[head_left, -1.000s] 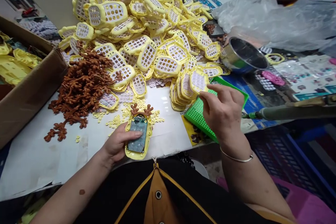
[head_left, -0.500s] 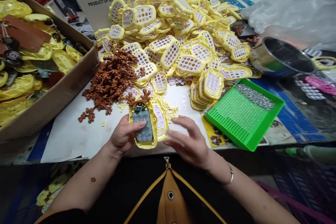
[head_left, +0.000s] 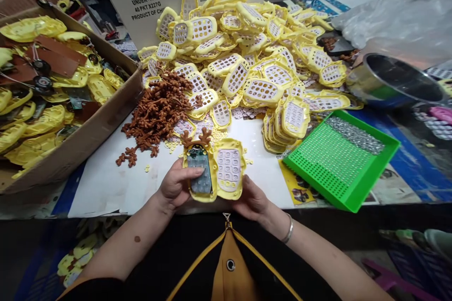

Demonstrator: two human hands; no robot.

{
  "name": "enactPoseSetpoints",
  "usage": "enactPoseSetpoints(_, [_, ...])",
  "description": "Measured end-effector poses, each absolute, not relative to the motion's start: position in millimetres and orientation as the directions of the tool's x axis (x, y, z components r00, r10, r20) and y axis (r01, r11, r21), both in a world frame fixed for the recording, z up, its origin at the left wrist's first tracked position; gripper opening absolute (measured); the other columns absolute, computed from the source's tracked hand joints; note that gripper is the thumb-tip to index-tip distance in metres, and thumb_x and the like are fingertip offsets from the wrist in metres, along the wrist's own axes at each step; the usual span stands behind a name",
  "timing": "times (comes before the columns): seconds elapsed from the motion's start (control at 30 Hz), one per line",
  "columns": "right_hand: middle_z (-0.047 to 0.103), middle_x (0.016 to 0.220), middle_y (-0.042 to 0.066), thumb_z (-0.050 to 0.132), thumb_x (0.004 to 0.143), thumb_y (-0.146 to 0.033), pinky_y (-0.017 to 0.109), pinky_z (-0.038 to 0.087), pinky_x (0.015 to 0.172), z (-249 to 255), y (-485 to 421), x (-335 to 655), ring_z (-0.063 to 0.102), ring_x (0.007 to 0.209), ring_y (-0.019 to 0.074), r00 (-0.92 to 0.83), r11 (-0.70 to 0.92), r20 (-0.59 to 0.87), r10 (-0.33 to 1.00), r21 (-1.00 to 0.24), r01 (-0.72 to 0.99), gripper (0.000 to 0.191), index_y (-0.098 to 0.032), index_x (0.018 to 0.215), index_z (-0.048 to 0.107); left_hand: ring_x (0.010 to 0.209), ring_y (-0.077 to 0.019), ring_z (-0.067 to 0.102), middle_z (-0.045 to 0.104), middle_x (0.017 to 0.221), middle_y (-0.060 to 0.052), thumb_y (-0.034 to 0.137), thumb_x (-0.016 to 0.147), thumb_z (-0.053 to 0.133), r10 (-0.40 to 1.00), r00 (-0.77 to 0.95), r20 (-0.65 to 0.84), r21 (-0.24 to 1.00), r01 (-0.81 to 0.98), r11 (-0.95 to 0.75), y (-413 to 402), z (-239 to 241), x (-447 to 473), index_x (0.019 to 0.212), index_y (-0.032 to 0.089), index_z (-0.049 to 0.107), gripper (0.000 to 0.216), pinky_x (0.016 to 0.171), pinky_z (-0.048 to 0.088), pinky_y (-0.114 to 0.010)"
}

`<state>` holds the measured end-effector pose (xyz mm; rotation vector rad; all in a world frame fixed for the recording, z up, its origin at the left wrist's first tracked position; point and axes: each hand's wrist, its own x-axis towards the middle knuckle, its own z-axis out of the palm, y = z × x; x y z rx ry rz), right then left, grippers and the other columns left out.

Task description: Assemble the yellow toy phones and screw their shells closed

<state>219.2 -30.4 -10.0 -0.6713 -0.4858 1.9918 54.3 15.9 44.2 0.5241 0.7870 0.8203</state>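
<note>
My left hand [head_left: 176, 182] grips a yellow toy phone shell half [head_left: 213, 195], its thumb lying on the circuit board [head_left: 200, 181] set inside. Brown antlers [head_left: 196, 138] stick out of the top of this half. Beside it, edge to edge, is a second yellow shell half [head_left: 240, 162] with a white keypad sheet [head_left: 229, 169] facing up. My right hand [head_left: 251, 200] holds that half from its right side and below; some of its fingers are hidden behind it. Small yellow pieces [head_left: 172, 146] lie scattered on the white sheet beyond.
Yellow shells with white grids [head_left: 226, 61] are heaped at the back, with a stack [head_left: 293, 117] nearer. Left are brown antlers [head_left: 155, 113] and a cardboard box [head_left: 92, 131] of shells. Right are a green tray [head_left: 339, 164] with small metal parts and a metal bowl [head_left: 384, 84].
My right hand has closed on the keypad half, which has swung out flat to the right of the circuit board half. The view has shifted slightly.
</note>
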Motion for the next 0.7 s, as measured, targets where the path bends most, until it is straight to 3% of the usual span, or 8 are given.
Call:
enactPoseSetpoints(0.13, [0.075,0.101,0.010,0.083,0.054,-0.057,0.046,0.049,0.098,-6,-24,230,0.068,0.103,0.0285,-0.328,-0.441,-0.295,0.897,-0.615,-0.653,0.059,-0.022,0.100,0.068,0.110,-0.0371,0.063,0.068,0.118,-0.016,0.020,0.061,0.074,0.861,0.349,-0.370,0.689,-0.518,0.506,22,45,46,0.123,0.013,0.060,0.064,0.093,0.050,-0.052])
enactPoseSetpoints(0.23, [0.076,0.095,0.011,0.086,0.054,-0.050,0.046,0.049,0.096,-4,-19,231,0.069,0.098,0.0285,-0.323,-0.462,-0.331,0.887,-0.618,-0.636,0.054,-0.020,0.095,0.068,0.114,-0.0390,0.060,0.063,0.127,-0.019,0.048,0.067,0.072,0.868,0.373,-0.328,0.651,-0.577,0.494,27,43,41,0.124,0.013,0.059,0.068,0.091,0.051,-0.053])
enactPoseSetpoints(0.3, [0.075,0.094,0.011,0.087,0.053,-0.048,0.045,0.050,0.095,-3,-17,228,0.070,0.096,0.0274,-0.322,-0.471,-0.344,0.882,-0.614,-0.633,0.054,-0.019,0.095,0.068,0.111,-0.0355,0.062,0.066,0.122,-0.019,0.061,0.075,0.061,0.872,0.358,-0.333,0.630,-0.604,0.488,30,41,42,0.119,0.012,0.062,0.066,0.091,0.051,-0.049])
enactPoseSetpoints(0.4, [0.075,0.096,0.008,0.088,0.052,-0.044,0.043,0.051,0.096,0,-12,220,0.070,0.092,0.0241,-0.303,-0.466,-0.356,0.884,-0.614,-0.637,0.055,-0.020,0.096,0.068,0.107,-0.0289,0.065,0.072,0.108,-0.014,0.057,0.081,0.057,0.879,0.303,-0.369,0.628,-0.615,0.476,33,41,47,0.110,0.013,0.067,0.054,0.095,0.050,-0.043])
enactPoseSetpoints(0.53, [0.073,0.103,0.006,0.089,0.053,-0.036,0.040,0.048,0.100,3,-6,207,0.068,0.098,0.0222,-0.286,-0.451,-0.351,0.892,-0.629,-0.633,0.054,-0.020,0.099,0.067,0.110,-0.0299,0.064,0.074,0.101,-0.011,0.050,0.074,0.067,0.888,0.266,-0.375,0.684,-0.567,0.459,34,38,54,0.103,0.014,0.070,0.046,0.095,0.049,-0.041])
enactPoseSetpoints(0.7, [0.072,0.105,0.005,0.088,0.056,-0.032,0.036,0.048,0.098,4,-2,196,0.067,0.098,0.0198,-0.303,-0.437,-0.316,0.899,-0.616,-0.655,0.056,-0.021,0.105,0.062,0.116,-0.0256,0.060,0.067,0.122,-0.007,0.036,0.072,0.074,0.920,0.224,-0.323,0.791,-0.470,0.392,29,35,62,0.128,0.023,0.057,0.060,0.095,0.048,-0.034])
